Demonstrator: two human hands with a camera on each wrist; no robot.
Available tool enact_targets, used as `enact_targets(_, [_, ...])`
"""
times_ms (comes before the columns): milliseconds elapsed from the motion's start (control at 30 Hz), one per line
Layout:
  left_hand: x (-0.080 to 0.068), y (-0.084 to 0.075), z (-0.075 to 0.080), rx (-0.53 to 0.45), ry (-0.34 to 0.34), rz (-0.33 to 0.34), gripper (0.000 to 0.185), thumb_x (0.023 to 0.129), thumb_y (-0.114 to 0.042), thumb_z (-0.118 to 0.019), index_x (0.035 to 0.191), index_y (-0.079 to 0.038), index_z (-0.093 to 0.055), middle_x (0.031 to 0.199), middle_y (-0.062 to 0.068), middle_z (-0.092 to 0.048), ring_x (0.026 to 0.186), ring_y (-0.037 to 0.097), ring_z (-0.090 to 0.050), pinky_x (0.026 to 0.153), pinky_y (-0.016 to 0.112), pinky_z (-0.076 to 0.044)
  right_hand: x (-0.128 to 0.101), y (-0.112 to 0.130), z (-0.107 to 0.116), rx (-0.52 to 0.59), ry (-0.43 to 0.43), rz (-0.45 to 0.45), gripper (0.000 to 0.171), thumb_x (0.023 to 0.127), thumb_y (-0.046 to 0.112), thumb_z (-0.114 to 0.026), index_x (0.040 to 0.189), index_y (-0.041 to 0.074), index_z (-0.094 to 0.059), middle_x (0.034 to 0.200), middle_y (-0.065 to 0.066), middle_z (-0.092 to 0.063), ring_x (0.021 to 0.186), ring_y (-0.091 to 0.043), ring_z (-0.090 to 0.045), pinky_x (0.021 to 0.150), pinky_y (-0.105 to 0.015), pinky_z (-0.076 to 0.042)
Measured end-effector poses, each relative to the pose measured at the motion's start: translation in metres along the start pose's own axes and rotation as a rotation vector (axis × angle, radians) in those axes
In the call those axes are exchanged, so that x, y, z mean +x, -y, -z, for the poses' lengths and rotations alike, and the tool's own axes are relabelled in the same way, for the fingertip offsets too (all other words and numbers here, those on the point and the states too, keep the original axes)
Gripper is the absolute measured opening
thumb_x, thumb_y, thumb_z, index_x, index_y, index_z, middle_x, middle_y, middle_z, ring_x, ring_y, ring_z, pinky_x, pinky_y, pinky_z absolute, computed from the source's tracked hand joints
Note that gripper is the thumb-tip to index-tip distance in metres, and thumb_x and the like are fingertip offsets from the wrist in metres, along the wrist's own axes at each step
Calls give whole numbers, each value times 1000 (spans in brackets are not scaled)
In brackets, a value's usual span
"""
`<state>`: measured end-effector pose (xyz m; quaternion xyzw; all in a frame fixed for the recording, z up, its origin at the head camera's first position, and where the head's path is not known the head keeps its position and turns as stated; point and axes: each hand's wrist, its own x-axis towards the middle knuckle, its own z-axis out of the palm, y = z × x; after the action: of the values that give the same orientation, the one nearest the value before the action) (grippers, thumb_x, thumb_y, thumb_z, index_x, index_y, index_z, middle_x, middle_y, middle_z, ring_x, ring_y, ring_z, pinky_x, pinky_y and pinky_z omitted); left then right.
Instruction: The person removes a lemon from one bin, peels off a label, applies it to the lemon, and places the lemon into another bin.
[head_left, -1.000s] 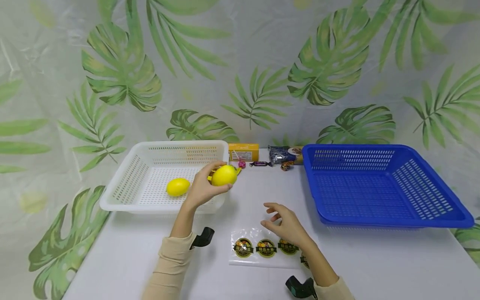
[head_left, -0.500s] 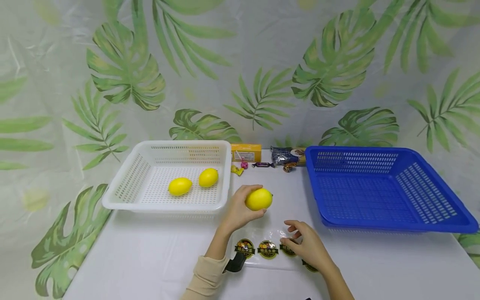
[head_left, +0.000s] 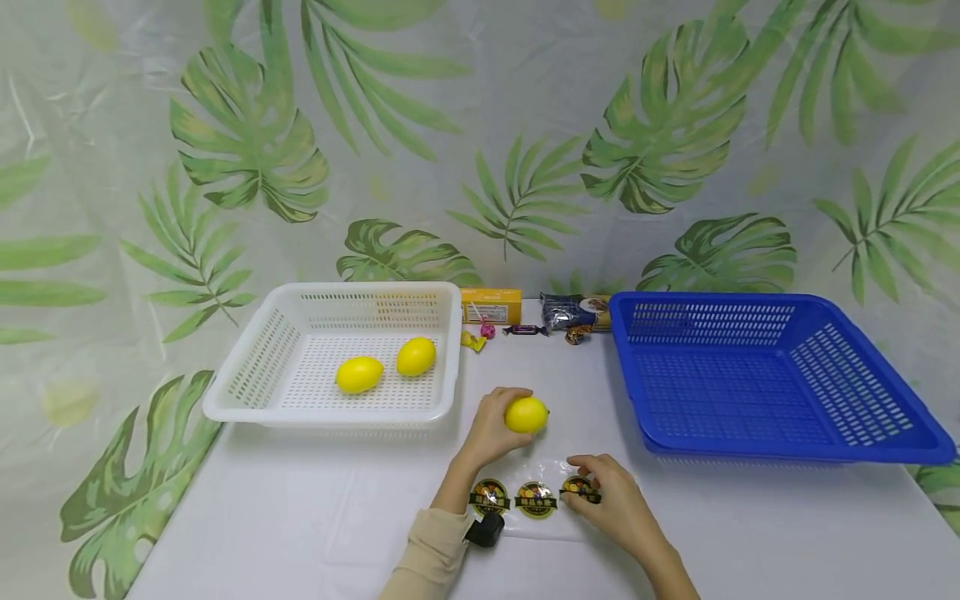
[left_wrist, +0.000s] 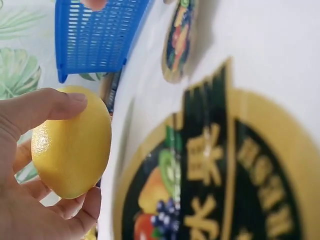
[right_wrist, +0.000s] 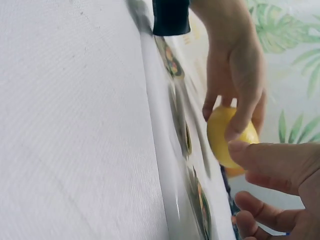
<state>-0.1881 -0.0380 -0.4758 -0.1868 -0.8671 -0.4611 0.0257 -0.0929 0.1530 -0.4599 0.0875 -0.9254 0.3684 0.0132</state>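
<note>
The grip of the left hand (head_left: 491, 433) is round a yellow lemon (head_left: 528, 415), thumb on one side and fingertips on the other, as the left wrist view shows. The lemon is just beyond the label sheet (head_left: 517, 528); whether it touches the worktop (head_left: 292, 508) cannot be told. The right hand (head_left: 621, 510) holds nothing: its grip is partly spread, thumb and loosely bent fingers apart above the sheet's third round label (head_left: 580, 490).

The worktop is white and smooth. On its left, a white basket (head_left: 330, 416) holds two lemons (head_left: 388, 367) lying near each other; on its right stands a blue basket (head_left: 795, 451). Between them, along the back, are a yellow box (head_left: 495, 305), a pink lollipop (head_left: 487, 332), small wrapped sweets (head_left: 525, 330) and a dark packet (head_left: 566, 313). Behind hangs a pale sheet printed with green leaves (head_left: 517, 192).

A second ago the left hand held its lemon over the white basket's right end, hiding one of the two lemons there. Half a second ago it was already over the worktop; since then it has come slightly nearer the person. The right hand has barely shifted since that frame.
</note>
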Motion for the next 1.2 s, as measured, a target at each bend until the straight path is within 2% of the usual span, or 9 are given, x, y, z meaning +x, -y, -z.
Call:
enact_targets(167, [3,6,-3,13,30,-1,60,64,-6,-80,120,-2,-59,116,16,-59,107,32,-52,94,48,-41,5,5,-9,4,13,14,42,69,14,-82,107,6,-67,92,-5,-62,78,-15,-57,71,-31,-49])
enact_targets(433, [-1,13,-5,-78,-18,43,63,66,-7,-80,124,1,-55,122,19,-58,112,33,-54,96,48,-42,11,15,-26,-27,66,76,42,69,18,-81,107,8,-67,92,-3,-60,75,-12,-49,68,-28,-43])
enact_targets(667, [-3,18,0,-117,-7,32,60,71,-11,-80,125,1,-56,124,19,-58,113,34,-54,96,45,-43,15,16,-35,-118,91,104,44,69,19,-82,107,4,-66,95,-6,-59,86,-20,-54,79,-40,-46])
enact_targets(833, [-3,22,2,-125,20,21,61,72,-15,-80,127,1,-55,123,19,-58,102,28,-56,86,34,-47,17,17,-38,-131,110,139,43,69,18,-81,105,1,-66,95,-7,-59,88,-24,-55,81,-44,-47])
enact_targets(967, [-3,24,3,-141,39,24,62,73,-15,-79,128,0,-55,123,18,-59,90,20,-55,77,25,-48,16,17,-39,-132,113,125,42,68,18,-82,104,2,-67,94,-5,-57,87,-22,-55,79,-44,-47])
enact_targets(1200, [-3,25,5,-179,51,50,63,74,-15,-79,129,0,-54,123,16,-59,81,13,-52,72,22,-47,15,15,-41,-138,115,100,42,67,20,-83,101,2,-68,93,-5,-56,87,-22,-55,77,-43,-48])
